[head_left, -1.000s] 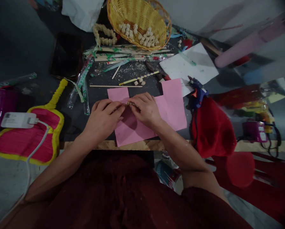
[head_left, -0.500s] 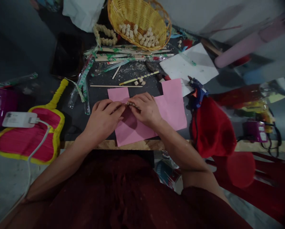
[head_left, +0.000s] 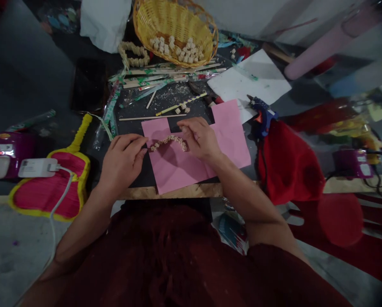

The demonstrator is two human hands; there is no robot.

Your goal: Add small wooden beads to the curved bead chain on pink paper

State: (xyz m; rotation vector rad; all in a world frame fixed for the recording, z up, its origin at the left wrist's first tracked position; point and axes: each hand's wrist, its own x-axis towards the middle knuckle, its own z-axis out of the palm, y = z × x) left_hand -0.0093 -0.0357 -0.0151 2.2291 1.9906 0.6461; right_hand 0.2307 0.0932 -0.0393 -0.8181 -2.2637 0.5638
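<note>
A curved strip of small beige cut pieces [head_left: 168,140] lies arched on a pink paper sheet [head_left: 178,175] in front of me. My left hand [head_left: 122,160] is just beside the strip's left end, fingers loosely bent and holding nothing that I can see. Over the paper at the other end is my right hand [head_left: 200,138], its index finger and thumb apart. The strip's right end is close against this hand; whether they touch is unclear.
Behind the paper lie a thin stick [head_left: 152,117], a striped pencil [head_left: 181,104] and wrapped chopsticks. A yellow basket [head_left: 175,21] holds small beige cubes. A blue glue gun [head_left: 263,113] and red cloth [head_left: 288,166] lie right; a pink-yellow fan-shaped piece [head_left: 50,192] and charger [head_left: 37,167] left.
My hands have come apart, the left moving leftward away from the right. The strip, mostly covered by my fingers before, now shows along its length on the paper.
</note>
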